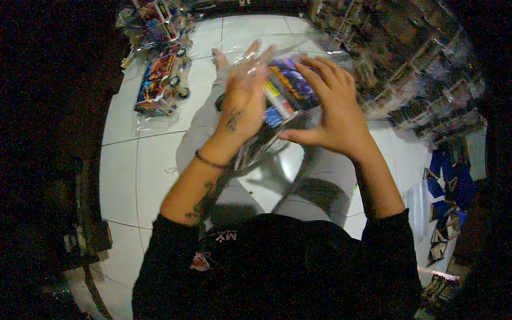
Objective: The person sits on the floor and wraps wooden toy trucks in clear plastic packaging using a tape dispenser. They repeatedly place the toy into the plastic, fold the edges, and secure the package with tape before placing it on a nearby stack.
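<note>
A colourful package (290, 88), printed in purple, orange and blue, lies in a clear plastic bag (256, 152) above my legs. On its left side is my left hand (246, 88), somewhat blurred, with fingers stretched out and spread and clear film over them. My right hand (338, 104) curves round the package's right side. Its fingers rest on the far part, while the thumb reaches toward the near edge over the film. The package's underside is hidden.
On the white tiled floor (120, 176) at the left lies a bagged toy truck (178, 72) with a colourful card. More bagged toys (162, 18) sit behind it. Many film-wrapped items are piled (394, 64) at the far right. Blue pieces (440, 176) lie along the right.
</note>
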